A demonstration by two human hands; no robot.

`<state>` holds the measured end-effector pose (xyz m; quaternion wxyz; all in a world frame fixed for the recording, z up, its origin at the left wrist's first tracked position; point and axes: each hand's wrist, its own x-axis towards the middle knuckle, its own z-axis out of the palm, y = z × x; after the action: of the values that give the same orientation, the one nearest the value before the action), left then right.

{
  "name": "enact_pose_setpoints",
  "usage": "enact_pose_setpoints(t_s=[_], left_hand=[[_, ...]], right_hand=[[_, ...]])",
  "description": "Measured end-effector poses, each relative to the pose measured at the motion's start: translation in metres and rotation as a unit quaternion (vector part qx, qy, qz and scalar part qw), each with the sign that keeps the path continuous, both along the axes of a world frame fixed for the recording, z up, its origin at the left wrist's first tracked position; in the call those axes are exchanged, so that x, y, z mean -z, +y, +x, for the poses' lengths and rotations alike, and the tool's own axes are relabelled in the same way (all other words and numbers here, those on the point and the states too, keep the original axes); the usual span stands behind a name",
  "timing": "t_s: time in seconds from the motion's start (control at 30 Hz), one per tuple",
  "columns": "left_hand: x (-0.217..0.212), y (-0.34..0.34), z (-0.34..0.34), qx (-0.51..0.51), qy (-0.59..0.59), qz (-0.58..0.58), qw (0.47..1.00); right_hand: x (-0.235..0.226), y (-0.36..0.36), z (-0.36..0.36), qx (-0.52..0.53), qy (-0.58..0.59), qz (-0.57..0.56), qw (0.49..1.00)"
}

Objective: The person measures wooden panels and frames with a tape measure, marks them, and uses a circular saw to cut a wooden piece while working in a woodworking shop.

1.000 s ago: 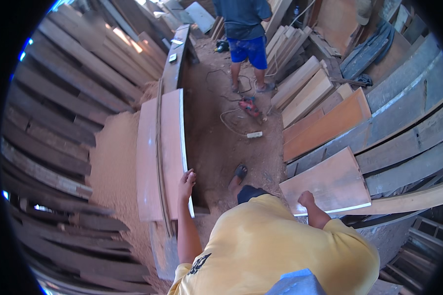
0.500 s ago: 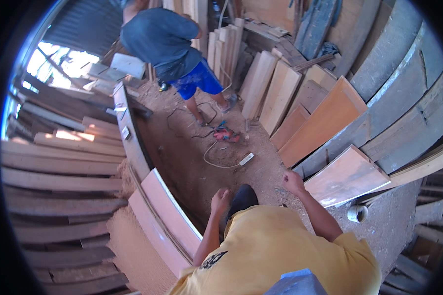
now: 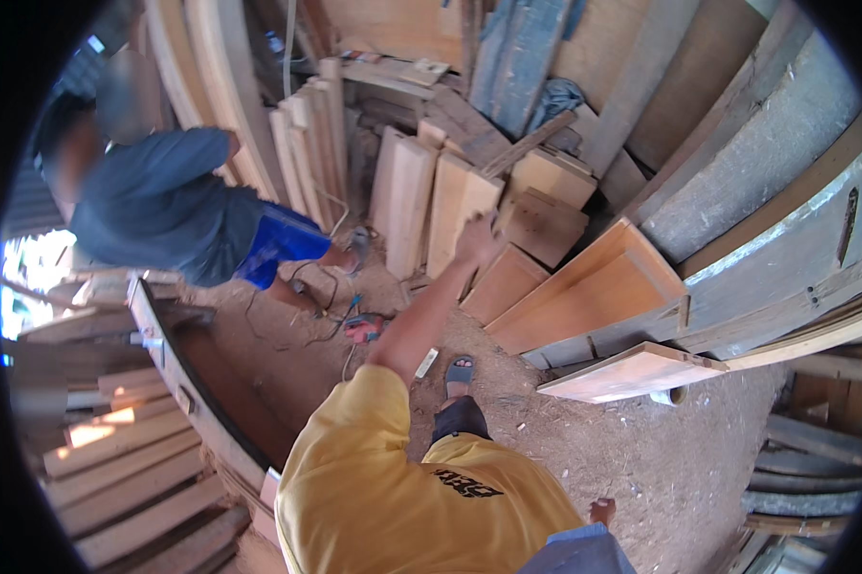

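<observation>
Against the leaning planks, the left hand (image 3: 476,241) grips a pale upright board (image 3: 460,225) — smooth, light-grained — right hand (image 3: 601,510) closed, empty.

Seen from one head-worn fisheye, looking steeply down past a yellow-shirted shoulder (image 3: 383,478) onto the sawdust floor (image 3: 594,450), leaning boards (image 3: 584,297) bending toward the rim.

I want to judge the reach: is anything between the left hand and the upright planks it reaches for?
Nothing visible does. The left hand is right at the top of an upright plank, with no object between them.
</observation>
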<state>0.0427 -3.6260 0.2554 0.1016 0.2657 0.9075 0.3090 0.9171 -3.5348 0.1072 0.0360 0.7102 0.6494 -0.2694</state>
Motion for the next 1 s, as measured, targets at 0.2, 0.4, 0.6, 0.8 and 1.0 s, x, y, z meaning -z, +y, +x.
enact_pose_setpoints(t_s=[0.2,0.4,0.6,0.8,1.0], left_hand=[[0.048,0.073,-0.166,-0.116,0.297,-0.129,0.939],[0.003,0.114,-0.156,-0.197,0.256,-0.136,0.936],[-0.041,0.042,-0.063,-0.307,0.344,0.129,0.878],[-0.029,-0.053,0.198,-0.420,0.197,0.015,0.886],[0.093,-0.144,0.413,-0.380,0.174,-0.156,0.895]], right_hand=[[-0.095,-0.119,-0.015,0.209,0.101,-0.123,0.965],[-0.104,-0.261,0.031,0.306,0.106,-0.165,0.932],[-0.011,-0.308,0.075,0.116,-0.028,-0.009,0.993],[0.062,-0.190,0.176,0.432,0.292,-0.271,0.809],[0.017,0.035,0.228,0.226,0.181,-0.061,0.955]])
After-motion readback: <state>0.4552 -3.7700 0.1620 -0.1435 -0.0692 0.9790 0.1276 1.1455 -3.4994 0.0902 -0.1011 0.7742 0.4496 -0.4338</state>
